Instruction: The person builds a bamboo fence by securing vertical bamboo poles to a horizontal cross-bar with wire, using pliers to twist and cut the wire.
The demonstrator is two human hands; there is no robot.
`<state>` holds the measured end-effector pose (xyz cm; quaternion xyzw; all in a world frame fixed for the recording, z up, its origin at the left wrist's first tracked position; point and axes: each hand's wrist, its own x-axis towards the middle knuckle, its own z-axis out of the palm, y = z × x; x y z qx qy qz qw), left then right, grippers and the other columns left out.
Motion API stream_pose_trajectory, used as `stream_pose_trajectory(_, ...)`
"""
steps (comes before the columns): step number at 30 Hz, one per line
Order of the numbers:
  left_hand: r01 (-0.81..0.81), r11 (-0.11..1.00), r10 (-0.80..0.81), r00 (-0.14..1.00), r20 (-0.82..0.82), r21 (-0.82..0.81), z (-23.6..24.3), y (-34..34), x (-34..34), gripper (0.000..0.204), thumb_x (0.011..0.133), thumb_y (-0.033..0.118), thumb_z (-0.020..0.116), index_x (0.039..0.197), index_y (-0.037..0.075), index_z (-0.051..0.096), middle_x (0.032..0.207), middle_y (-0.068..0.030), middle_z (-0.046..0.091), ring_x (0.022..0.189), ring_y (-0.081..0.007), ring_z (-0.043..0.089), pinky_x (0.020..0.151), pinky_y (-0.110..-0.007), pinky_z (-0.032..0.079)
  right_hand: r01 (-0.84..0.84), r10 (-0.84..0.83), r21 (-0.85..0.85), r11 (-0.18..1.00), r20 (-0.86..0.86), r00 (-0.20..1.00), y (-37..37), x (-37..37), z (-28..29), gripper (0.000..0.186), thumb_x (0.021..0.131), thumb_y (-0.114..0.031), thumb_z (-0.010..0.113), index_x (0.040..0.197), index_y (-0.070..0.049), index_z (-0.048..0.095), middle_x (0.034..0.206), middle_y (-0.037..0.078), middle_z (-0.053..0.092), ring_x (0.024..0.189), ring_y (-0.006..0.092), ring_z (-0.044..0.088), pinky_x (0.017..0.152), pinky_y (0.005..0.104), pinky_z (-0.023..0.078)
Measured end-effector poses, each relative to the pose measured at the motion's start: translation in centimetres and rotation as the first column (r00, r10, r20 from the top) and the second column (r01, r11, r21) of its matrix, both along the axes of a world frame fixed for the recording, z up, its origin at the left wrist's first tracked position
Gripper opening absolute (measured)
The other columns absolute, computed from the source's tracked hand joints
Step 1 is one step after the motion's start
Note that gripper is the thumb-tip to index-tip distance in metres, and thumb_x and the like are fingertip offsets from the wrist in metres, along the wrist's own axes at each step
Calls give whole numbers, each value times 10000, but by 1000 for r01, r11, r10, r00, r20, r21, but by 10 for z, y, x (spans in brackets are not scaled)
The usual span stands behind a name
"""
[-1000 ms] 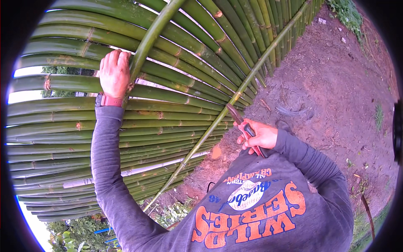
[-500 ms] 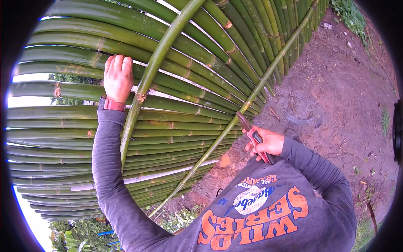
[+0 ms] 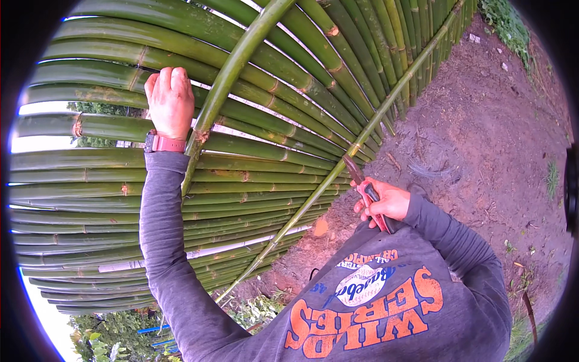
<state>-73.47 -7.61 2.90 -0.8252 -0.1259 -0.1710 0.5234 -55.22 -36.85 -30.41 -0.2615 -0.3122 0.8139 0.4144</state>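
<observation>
Since a second ago, the left hand (image 3: pixel 171 104) has been moved a little away from the thick, smooth green bamboo crosspole (image 3: pixel 238 57), while the right hand (image 3: pixel 387 201) has been kept beside the thin yellow-green bamboo crosspole (image 3: pixel 319 188). The left fingers are bent and laid against the poles; their tips are hidden, so it cannot be told if anything is pinched there. By the right fingers, the pliers with red and black grips and a dark metal head (image 3: pixel 369 192) are clasped low in front of the chest. Their long axis is slanted, with the head pointed up and left at the thin crosspole and the grips pointed down and right. Whether the pole is touched by the tip cannot be told.

The two crosspoles are laid over a row of shiny green bamboo poles (image 3: pixel 90 158), which are round and ringed with bumpy joints. Low in the row, a flat-looking pale strip (image 3: pixel 123 265) is seen between poles. A red watch (image 3: pixel 169 143) is worn on the left wrist. Farther right, a loose bundle of thin grey wire (image 3: pixel 431 172) is left on the rough brown ground (image 3: pixel 482 151).
</observation>
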Motion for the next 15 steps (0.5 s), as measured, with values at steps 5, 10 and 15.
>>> stream_pose_trajectory(5,-16,999,17,1000,-22,47,3,-1,-2,74,862,88,635,908,110,582,878,-60,579,825,-250,598,890,-405,439,-2,2,-7,1000,12,1000,1,-1,-2,752,828,-2,553,1495,-112,223,1084,107,552,839,158,619,684,335,586)
stream_pose_trajectory(10,76,992,-84,993,77,105,13,-12,-4,118,862,112,692,860,109,575,833,-49,605,808,-250,599,833,-382,458,-7,7,-33,999,21,1000,2,1,1,778,789,16,539,1493,-115,234,1123,120,555,900,184,620,710,346,588)
stream_pose_trajectory(15,34,997,-41,994,104,69,15,-17,1,110,887,121,672,857,97,569,840,-63,602,814,-268,596,803,-391,465,-13,14,-31,999,26,1000,5,-2,1,782,785,18,536,1496,-112,236,1113,113,558,900,182,620,700,339,589)
